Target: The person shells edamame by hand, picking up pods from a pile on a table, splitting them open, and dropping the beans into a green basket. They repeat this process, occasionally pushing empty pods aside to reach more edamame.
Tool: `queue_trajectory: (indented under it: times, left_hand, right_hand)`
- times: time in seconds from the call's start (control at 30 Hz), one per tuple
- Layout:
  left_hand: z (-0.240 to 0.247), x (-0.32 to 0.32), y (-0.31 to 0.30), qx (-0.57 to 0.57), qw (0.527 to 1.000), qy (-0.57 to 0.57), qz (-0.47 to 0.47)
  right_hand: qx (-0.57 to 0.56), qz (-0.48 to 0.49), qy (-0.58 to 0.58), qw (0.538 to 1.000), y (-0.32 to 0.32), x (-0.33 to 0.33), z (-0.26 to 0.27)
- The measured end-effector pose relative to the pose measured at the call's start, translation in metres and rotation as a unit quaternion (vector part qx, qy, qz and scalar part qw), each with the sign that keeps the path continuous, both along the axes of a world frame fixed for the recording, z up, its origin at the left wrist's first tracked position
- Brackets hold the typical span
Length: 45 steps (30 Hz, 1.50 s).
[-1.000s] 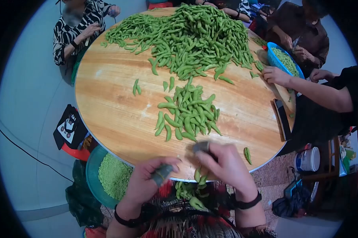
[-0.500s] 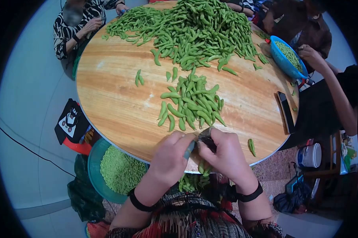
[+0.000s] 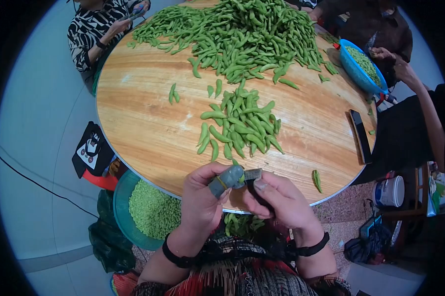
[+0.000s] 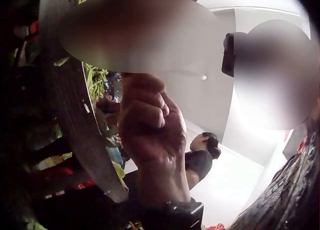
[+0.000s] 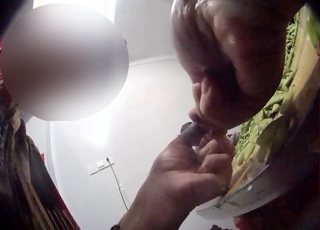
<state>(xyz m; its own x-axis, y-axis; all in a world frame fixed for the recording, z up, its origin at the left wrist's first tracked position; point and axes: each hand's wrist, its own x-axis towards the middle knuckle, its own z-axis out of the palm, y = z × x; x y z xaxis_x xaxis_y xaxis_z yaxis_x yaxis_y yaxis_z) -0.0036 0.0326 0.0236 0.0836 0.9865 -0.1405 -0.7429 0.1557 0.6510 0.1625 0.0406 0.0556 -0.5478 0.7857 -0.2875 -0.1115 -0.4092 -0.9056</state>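
Observation:
Both my hands meet over the near edge of the round wooden table (image 3: 143,128). My left hand (image 3: 222,185) is curled, and its thumb wears a grey finger cover (image 3: 226,180). My right hand (image 3: 256,186) is curled too, with a grey cover (image 3: 252,173) on one fingertip. Between the two covers they pinch a small green pod (image 3: 241,178), mostly hidden. In the right wrist view the fingertips of the right hand (image 5: 215,105) and left hand (image 5: 195,175) touch. The left wrist view shows the left hand (image 4: 150,120) as a fist beside the table's edge.
A small pile of pods (image 3: 239,126) lies just beyond my hands, a big heap (image 3: 242,34) at the far side, one pod (image 3: 316,180) at the right. A teal basin of shelled beans (image 3: 121,197) sits below left. Phone (image 3: 361,135), blue bowl (image 3: 353,74), other people around.
My left hand came up from the lower left and joined the right hand at the table's edge. The person on the right drew their arm back toward the blue bowl.

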Motion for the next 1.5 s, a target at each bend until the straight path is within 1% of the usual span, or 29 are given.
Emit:
queue_trajectory:
  times: [0.17, 0.23, 0.3, 0.37, 0.43, 0.47, 0.5, 0.53, 0.6, 0.7, 0.73, 0.77, 0.8, 0.83, 0.87, 0.9, 0.93, 0.97, 1.03, 1.1, 1.13, 1.2, 1.23, 1.27, 1.3, 1.33, 1.37, 1.43, 1.5]
  left_hand:
    - [-0.007, 0.001, -0.003, 0.078, 0.993, 0.092, 0.015]
    - [-0.014, -0.005, -0.004, 0.061, 0.998, -0.008, -0.022]
    - [-0.012, -0.009, -0.005, 0.067, 0.995, -0.053, -0.057]
    - [-0.008, -0.012, -0.007, 0.074, 0.988, -0.098, -0.091]
    - [-0.005, -0.013, -0.013, 0.062, 0.996, 0.009, -0.056]
    - [-0.003, -0.011, -0.015, 0.061, 0.997, 0.008, -0.055]
    - [-0.001, -0.008, -0.016, 0.075, 0.989, 0.122, -0.024]
    - [0.000, -0.007, -0.017, 0.087, 0.968, 0.234, 0.008]
    - [-0.001, -0.009, -0.020, 0.075, 0.968, 0.239, 0.028]
    - [0.002, -0.015, -0.021, 0.028, 0.973, 0.221, 0.054]
    - [0.003, -0.017, -0.021, -0.004, 0.978, 0.201, 0.057]
    - [0.001, -0.020, -0.019, -0.004, 0.978, 0.201, 0.058]
    - [-0.002, -0.022, -0.017, -0.016, 0.982, 0.167, 0.086]
    - [-0.004, -0.024, -0.016, -0.026, 0.984, 0.132, 0.113]
    - [-0.003, -0.026, -0.017, -0.027, 0.984, 0.132, 0.113]
    - [-0.003, -0.028, -0.019, 0.016, 0.978, 0.198, 0.070]
    - [-0.002, -0.031, -0.020, 0.059, 0.963, 0.262, 0.026]
    - [0.001, -0.033, -0.021, 0.059, 0.963, 0.261, 0.026]
    - [0.006, -0.036, -0.021, 0.036, 0.952, 0.290, -0.094]
    - [0.001, -0.039, -0.018, 0.045, 0.953, 0.290, -0.076]
    - [0.000, -0.039, -0.017, 0.053, 0.954, 0.291, -0.057]
    - [0.009, -0.033, -0.014, 0.032, 0.964, 0.262, -0.039]
    - [0.011, -0.029, -0.014, 0.007, 0.972, 0.232, -0.020]
    - [0.006, -0.025, -0.014, 0.004, 0.973, 0.232, -0.019]
    - [-0.002, -0.020, -0.012, 0.026, 0.991, 0.125, -0.027]
    - [-0.008, -0.016, -0.011, 0.049, 0.998, 0.016, -0.035]
    - [-0.009, -0.011, -0.012, 0.048, 0.998, 0.016, -0.036]
    - [-0.010, -0.003, -0.013, 0.034, 0.997, 0.058, 0.031]
    - [-0.006, -0.008, -0.013, 0.033, 0.999, 0.019, 0.008]
  right_hand:
    - [0.030, -0.023, -0.043, 0.998, -0.003, -0.004, -0.003]
    - [0.042, -0.032, -0.061, 0.997, -0.004, -0.006, -0.003]
    - [-0.071, -0.039, 0.036, 0.996, -0.007, -0.009, -0.003]
    - [-0.124, -0.044, 0.054, 0.990, -0.008, -0.012, 0.001]
    - [-0.177, -0.050, 0.073, 0.980, -0.010, -0.018, -0.002]
    - [-0.025, -0.063, -0.025, 0.997, -0.011, -0.022, -0.009]
    - [0.128, -0.073, -0.121, 0.982, -0.012, -0.024, -0.013]
    - [0.128, -0.072, -0.121, 0.982, -0.011, -0.026, -0.012]
    - [-0.014, -0.075, -0.058, 0.995, -0.006, -0.027, -0.008]
    - [0.010, -0.027, -0.067, 0.997, 0.005, -0.026, -0.009]
    - [0.084, 0.003, -0.110, 0.990, 0.014, -0.024, -0.010]
    - [0.084, 0.004, -0.111, 0.990, 0.022, -0.026, -0.014]
    - [0.313, -0.059, -0.295, 0.901, 0.030, -0.031, -0.017]
    - [0.512, -0.117, -0.450, 0.723, 0.035, -0.038, -0.016]
    - [0.494, -0.078, -0.515, 0.697, 0.036, -0.042, -0.010]
    - [0.493, -0.079, -0.515, 0.697, 0.035, -0.047, -0.013]
    - [0.507, -0.052, -0.550, 0.662, 0.035, -0.051, -0.019]
    - [0.519, -0.025, -0.583, 0.624, 0.036, -0.053, -0.021]
    - [0.525, 0.004, -0.585, 0.618, 0.034, -0.051, -0.018]
    - [0.492, -0.009, -0.574, 0.655, 0.034, -0.047, -0.021]
    - [0.493, -0.010, -0.574, 0.654, 0.033, -0.043, -0.020]
    - [0.477, -0.089, -0.487, 0.726, 0.028, -0.032, -0.017]
    - [0.477, -0.086, -0.487, 0.727, 0.024, -0.028, -0.013]
    - [0.405, -0.106, -0.390, 0.820, 0.018, -0.025, -0.006]
    - [0.324, -0.125, -0.284, 0.894, 0.013, -0.022, -0.003]
    - [0.310, -0.105, -0.230, 0.917, 0.008, -0.020, -0.008]
    - [0.309, -0.106, -0.230, 0.917, 0.003, -0.020, -0.007]
    - [0.161, -0.092, -0.147, 0.972, -0.006, -0.022, 0.001]
    - [0.155, -0.068, -0.106, 0.980, -0.007, -0.016, -0.004]
